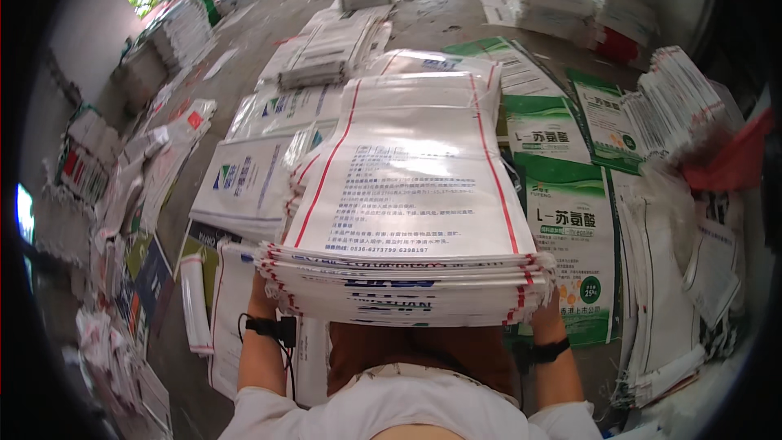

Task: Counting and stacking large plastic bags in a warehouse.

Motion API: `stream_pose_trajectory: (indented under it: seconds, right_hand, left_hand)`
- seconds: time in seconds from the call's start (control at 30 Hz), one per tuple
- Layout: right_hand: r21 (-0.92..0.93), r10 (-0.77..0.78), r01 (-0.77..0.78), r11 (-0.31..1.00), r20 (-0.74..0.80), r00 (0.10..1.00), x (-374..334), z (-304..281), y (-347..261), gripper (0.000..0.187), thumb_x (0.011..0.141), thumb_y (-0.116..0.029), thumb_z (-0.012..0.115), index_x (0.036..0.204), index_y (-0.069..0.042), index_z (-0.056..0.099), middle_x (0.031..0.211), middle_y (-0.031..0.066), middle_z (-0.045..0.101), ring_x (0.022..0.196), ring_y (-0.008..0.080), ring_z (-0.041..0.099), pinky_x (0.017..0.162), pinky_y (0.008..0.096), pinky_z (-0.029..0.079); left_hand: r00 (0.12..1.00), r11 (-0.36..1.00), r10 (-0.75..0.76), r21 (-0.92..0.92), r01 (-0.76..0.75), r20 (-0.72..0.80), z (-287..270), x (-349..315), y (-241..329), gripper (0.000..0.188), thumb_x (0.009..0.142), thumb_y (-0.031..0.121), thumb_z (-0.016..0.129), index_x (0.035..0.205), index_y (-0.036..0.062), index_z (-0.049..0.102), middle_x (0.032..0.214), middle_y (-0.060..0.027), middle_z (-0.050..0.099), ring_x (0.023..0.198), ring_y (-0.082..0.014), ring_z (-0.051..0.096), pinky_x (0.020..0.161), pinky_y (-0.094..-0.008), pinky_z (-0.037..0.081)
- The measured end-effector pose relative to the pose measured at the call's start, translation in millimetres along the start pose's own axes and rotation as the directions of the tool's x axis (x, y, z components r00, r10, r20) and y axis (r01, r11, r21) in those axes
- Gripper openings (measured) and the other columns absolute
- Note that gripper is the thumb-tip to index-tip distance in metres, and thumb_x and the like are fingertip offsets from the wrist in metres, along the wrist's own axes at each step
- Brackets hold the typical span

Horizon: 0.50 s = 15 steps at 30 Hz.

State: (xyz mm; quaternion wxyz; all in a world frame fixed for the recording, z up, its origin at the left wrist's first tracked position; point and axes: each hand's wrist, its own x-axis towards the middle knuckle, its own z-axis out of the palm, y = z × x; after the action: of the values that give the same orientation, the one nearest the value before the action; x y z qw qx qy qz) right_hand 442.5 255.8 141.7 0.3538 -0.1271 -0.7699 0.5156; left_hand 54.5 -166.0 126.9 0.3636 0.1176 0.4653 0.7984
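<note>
A thick stack of flat white woven sacks (407, 163) with red side stripes and blue print lies before me. Its near end is folded or curved over in many layers close to my body. My left hand (260, 292) grips the stack's near left corner, and my right hand (550, 314) has hold of the near right corner. Sack edges hide most of the fingers on both hands. A dark band with a small box and a cable is around my left wrist; another dark band circles the right one.
Green and white printed sacks (568, 232) lie on the right. White sacks with blue print (240, 175) lie on the left. Beyond stands a smaller sack pile (322, 53). Taller bundles (550, 0) rise at the back right, and loose crumpled sacks (167, 143) line the left side.
</note>
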Motion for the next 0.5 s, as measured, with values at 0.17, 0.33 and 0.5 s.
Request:
stream_pose_trajectory:
  seconds: [0.17,0.33,0.5]
  right_hand:
    - [0.416,0.453,-0.376,0.828,-0.102,0.885,-83,1,13,0.040,0.102,-0.029,0.054,0.133,-0.004,0.055,0.134,0.0153,0.062,0.130,0.0276,0.056,0.112,0.0412,0.043]
    - [0.252,0.441,-0.434,0.865,0.028,0.897,-67,-1,-26,0.041,0.106,-0.042,0.045,0.109,-0.004,0.058,0.144,0.0196,0.055,0.132,0.0256,0.054,0.110,0.0408,0.043]
    - [-0.020,0.374,-0.374,0.927,0.116,0.920,-17,-53,-30,0.054,0.111,-0.044,0.035,0.129,0.001,0.058,0.157,0.0222,0.043,0.145,0.0287,0.044,0.121,0.0449,0.032]
  left_hand:
    - [0.989,0.925,0.000,0.374,0.057,-0.150,-88,-58,0,0.045,0.104,0.045,0.048,0.123,0.0071,0.062,0.148,-0.0139,0.055,0.126,-0.0285,0.059,0.107,-0.0451,0.048]
    - [0.998,0.998,0.058,-0.018,-0.058,0.012,-26,-59,-19,0.041,0.109,0.039,0.043,0.115,0.0051,0.065,0.167,-0.0124,0.029,0.147,-0.0260,0.037,0.119,-0.0455,0.035]
    - [0.987,0.886,-0.161,0.436,0.156,-0.027,-79,-76,16,0.041,0.109,0.033,0.045,0.125,0.0028,0.068,0.165,-0.0098,0.036,0.143,-0.0255,0.047,0.118,-0.0445,0.038]
